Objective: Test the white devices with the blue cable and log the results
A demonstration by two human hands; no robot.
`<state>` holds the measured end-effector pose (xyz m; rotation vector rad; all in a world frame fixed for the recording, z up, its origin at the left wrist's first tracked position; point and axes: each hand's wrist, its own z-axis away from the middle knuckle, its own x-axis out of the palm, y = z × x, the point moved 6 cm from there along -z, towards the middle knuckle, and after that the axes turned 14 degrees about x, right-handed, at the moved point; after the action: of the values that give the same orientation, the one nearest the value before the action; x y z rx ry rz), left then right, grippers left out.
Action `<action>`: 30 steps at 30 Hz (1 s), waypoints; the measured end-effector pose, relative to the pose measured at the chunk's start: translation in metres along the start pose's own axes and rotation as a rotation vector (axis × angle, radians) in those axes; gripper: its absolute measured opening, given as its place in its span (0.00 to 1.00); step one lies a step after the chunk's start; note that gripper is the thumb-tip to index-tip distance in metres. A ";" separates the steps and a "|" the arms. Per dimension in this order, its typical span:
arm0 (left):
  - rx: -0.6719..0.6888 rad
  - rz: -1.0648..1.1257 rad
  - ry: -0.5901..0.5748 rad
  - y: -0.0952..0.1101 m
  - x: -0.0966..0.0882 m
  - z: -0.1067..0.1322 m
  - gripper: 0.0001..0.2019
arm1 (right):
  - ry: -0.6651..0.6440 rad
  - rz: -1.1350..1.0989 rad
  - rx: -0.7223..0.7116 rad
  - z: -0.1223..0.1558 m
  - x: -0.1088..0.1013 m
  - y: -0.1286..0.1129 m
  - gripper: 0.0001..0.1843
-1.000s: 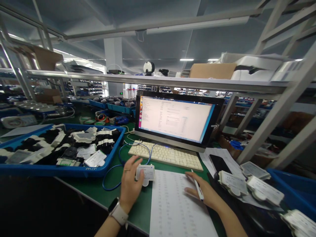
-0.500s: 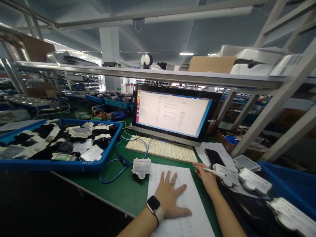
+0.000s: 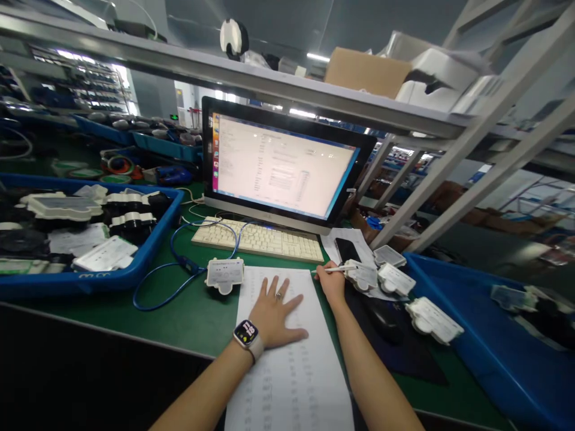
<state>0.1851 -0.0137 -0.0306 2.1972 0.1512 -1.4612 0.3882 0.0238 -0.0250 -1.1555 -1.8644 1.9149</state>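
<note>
My left hand (image 3: 277,317) lies flat with fingers spread on a printed sheet of paper (image 3: 291,383); a ring and a smartwatch (image 3: 246,333) are on that arm. Closed around a white pen (image 3: 335,269), my right hand (image 3: 331,286) rests at the sheet's upper right edge. The pen's tip points left, close to the paper's corner. Just left of the sheet sits a small white-cased device (image 3: 224,274), with a blue cable (image 3: 155,270) looping beside it. Several similar white devices (image 3: 396,279) lie to the right of my right hand.
A monitor (image 3: 283,167) stands behind a white keyboard (image 3: 260,238). At left, a blue tray (image 3: 148,263) holds many device parts; another blue bin (image 3: 449,311) stands at right. A phone (image 3: 347,249) and a black mouse (image 3: 381,320) lie nearby. A shelf (image 3: 278,81) crosses overhead.
The view has tilted down and turned right, showing more of the right bin and mouse. My left hand stays spread on the sheet; my right hand still holds the pen, now by the paper's corner.
</note>
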 end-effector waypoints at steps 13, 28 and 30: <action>-0.006 0.005 0.011 0.001 0.002 -0.001 0.40 | -0.049 0.151 -0.082 0.004 0.005 -0.002 0.11; -0.003 0.008 0.015 0.001 0.002 -0.001 0.40 | -0.018 0.206 -0.110 0.004 0.004 -0.004 0.12; -0.004 0.009 0.014 0.002 0.002 -0.001 0.39 | -0.011 0.211 -0.112 0.004 0.004 -0.004 0.12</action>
<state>0.1870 -0.0150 -0.0312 2.2026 0.1486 -1.4405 0.3815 0.0239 -0.0227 -1.4302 -1.9466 1.9469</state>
